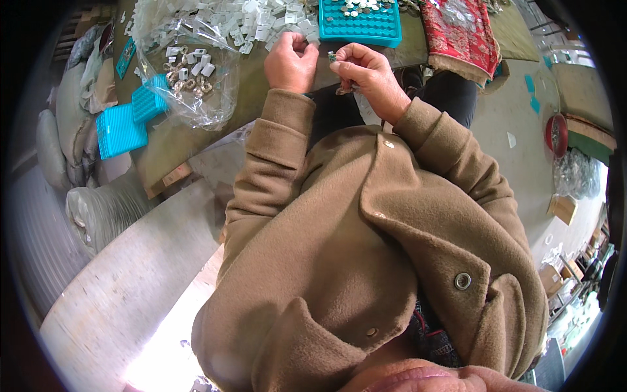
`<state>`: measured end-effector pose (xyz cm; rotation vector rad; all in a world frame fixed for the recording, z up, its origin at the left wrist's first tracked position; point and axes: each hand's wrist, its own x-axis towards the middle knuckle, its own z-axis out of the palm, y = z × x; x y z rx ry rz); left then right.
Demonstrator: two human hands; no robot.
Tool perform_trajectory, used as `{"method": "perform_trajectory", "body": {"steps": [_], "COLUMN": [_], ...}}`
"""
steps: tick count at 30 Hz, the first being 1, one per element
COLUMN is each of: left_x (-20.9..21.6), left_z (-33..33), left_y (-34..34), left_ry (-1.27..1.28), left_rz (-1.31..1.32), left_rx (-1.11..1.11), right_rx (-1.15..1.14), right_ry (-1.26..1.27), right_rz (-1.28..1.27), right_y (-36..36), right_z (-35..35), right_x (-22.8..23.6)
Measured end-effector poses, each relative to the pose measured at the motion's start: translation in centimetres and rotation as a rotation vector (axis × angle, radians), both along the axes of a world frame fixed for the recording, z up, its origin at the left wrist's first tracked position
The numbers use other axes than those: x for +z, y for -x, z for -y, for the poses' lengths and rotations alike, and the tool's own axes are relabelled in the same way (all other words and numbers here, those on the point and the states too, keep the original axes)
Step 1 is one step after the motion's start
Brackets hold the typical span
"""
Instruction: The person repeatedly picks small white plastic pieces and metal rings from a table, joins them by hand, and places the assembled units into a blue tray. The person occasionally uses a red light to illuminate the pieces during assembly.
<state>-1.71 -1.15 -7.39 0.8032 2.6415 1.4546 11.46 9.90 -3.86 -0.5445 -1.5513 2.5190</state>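
My left hand [292, 63] is closed at the table's edge, its fingertips pinching a small whitish plastic housing [313, 40]. Close by on the right, my right hand [371, 77] holds a tiny green circuit board [332, 57] between thumb and fingers. A short bundle of wire [345, 87] hangs below those fingers. The two pieces are apart. Beyond my left hand spreads a heap of similar white plastic housings [251, 23]. A teal tray [360, 36] with round, pale button-like parts stands just past my hands.
Left on the table, a clear plastic bag [222, 85] contains white housings with coiled wires [189, 72]. Stacked teal trays [122, 132] sit at the left edge. A red patterned cloth [460, 36] drapes over the front edge at right. Sacks [55, 147] lie beyond the table's left side.
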Motion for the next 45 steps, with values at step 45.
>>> {"method": "perform_trajectory", "body": {"steps": [45], "left_x": [4.6], "left_z": [0.2], "left_y": [-5.3], "left_ry": [-0.783], "left_rz": [0.785], "left_rx": [-0.195], "right_rx": [-0.098], "right_ry": [-0.086], "right_rz": [-0.09], "right_y": [-0.4], "right_z": [-0.4], "right_x": [2.1]}}
